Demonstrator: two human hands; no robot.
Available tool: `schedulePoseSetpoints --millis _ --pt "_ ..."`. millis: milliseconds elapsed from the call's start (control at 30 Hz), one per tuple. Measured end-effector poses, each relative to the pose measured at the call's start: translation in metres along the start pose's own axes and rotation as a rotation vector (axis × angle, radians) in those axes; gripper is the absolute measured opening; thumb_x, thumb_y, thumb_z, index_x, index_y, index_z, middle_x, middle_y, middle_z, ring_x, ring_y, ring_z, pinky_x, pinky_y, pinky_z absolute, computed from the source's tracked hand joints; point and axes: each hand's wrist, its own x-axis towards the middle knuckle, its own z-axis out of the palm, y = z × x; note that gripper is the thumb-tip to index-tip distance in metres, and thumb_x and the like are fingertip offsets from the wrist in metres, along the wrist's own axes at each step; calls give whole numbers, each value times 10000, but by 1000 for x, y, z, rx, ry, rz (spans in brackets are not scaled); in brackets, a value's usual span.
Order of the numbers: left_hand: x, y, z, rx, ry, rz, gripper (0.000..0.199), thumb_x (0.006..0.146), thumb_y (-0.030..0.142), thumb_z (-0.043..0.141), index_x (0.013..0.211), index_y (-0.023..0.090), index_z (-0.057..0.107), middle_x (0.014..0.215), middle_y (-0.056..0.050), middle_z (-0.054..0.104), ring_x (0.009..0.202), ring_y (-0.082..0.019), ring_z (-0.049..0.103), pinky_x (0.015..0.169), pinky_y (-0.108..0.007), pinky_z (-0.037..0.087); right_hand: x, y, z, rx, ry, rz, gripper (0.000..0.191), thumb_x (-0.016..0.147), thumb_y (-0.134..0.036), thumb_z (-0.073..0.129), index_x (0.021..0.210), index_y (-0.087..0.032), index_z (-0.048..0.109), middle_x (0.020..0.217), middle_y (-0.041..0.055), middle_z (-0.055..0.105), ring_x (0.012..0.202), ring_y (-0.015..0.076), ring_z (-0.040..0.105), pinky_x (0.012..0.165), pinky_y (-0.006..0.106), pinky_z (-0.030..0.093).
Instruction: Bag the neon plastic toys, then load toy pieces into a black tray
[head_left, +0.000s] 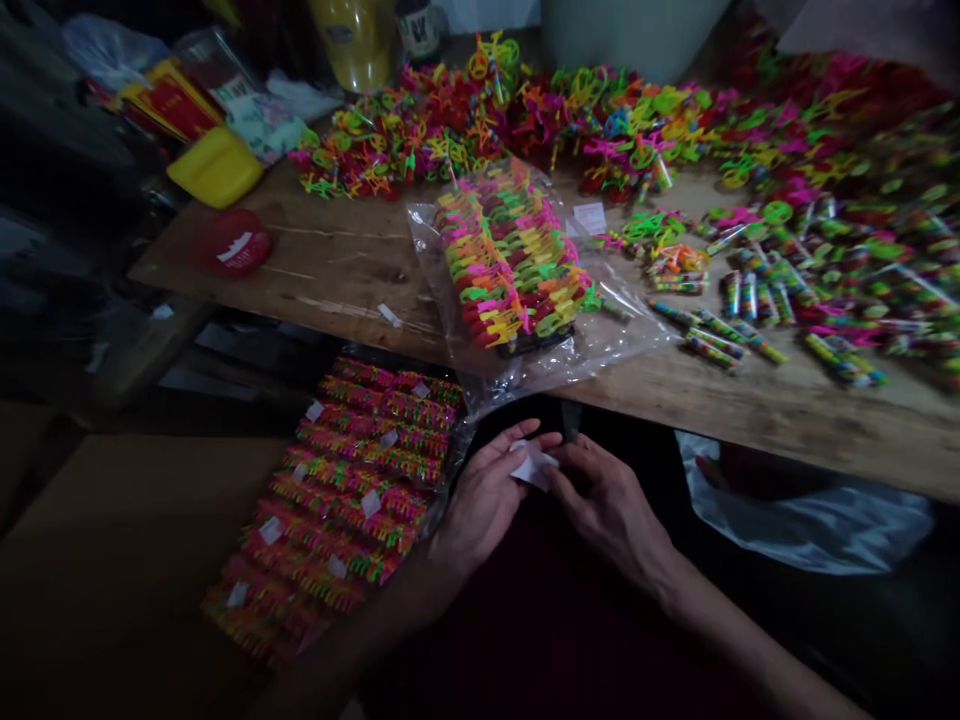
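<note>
Low, below the table edge, the left hand and right hand pinch one small white slip between their fingertips. Left of them lie stacked packs (each bearing a white label). Farther off, on the table, sits a clear bag of neon toys, with loose toys beyond.

The slip of paper between my hands is white. The worktop is brown wood. The clear bag on it holds neon pink, green, yellow and orange plastic pieces. The far heap shows the same neon mix. At far left, the container is yellow, the lid red with white print. The near-left packs are pink-red with white tags.
</note>
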Motion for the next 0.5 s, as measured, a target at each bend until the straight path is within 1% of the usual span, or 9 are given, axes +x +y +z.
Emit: schedulePoseSetpoints --millis 67,133,167,233,333,400,433,500 --pt "2 2 -3 134 12 11 315 804 243 632 1102 145 603 1096 -111 651 972 -177 614 858 -278 452 3 4 -5 231 -41 158 235 876 -379 521 810 -178 622 752 17 567 665 142 518 592 251 413" --pt "4 4 -6 273 54 31 291 775 276 674 1023 129 640 978 -88 683 851 -149 630 796 -251 473 4 7 -9 412 -84 308 289 837 -446 565 792 -168 628 670 -2 558 576 120 481 514 228 364" --pt "6 5 -8 320 76 36 277 759 288 691 978 124 652 925 -74 688 797 -135 628 756 -240 482 4 8 -11 494 -95 361 308 815 -467 590 799 -162 632 633 -8 555 545 112 467 493 220 346" --pt "9 5 -9 357 96 32 264 736 310 709 912 122 652 859 -56 683 729 -128 621 674 -235 500 5 9 -13 613 -69 420 338 761 -486 652 834 -156 640 593 -12 560 518 108 467 482 213 346" --pt "16 6 -8 326 56 -20 275 774 388 650 882 139 602 804 -51 668 636 -145 630 541 -241 494 5 8 -18 657 7 426 360 721 -487 693 874 -163 656 627 -1 592 525 116 495 477 214 370" --pt "18 9 -6 333 54 -36 277 814 431 581 864 160 549 773 -42 656 570 -147 628 479 -231 466 5 5 -24 591 50 376 321 751 -479 668 844 -172 667 664 7 606 558 128 520 486 217 392" --pt "16 11 -4 375 74 -19 272 831 441 551 850 171 527 770 -38 652 550 -149 627 455 -226 449 5 3 -27 533 87 336 295 777 -467 646 825 -178 669 674 9 608 580 135 533 501 220 410" --pt "6 17 3 566 143 90 244 860 433 505 822 192 514 767 -35 652 536 -152 621 419 -222 417 5 0 -32 381 213 216 233 820 -423 608 814 -196 662 700 8 611 632 151 560 553 231 451"
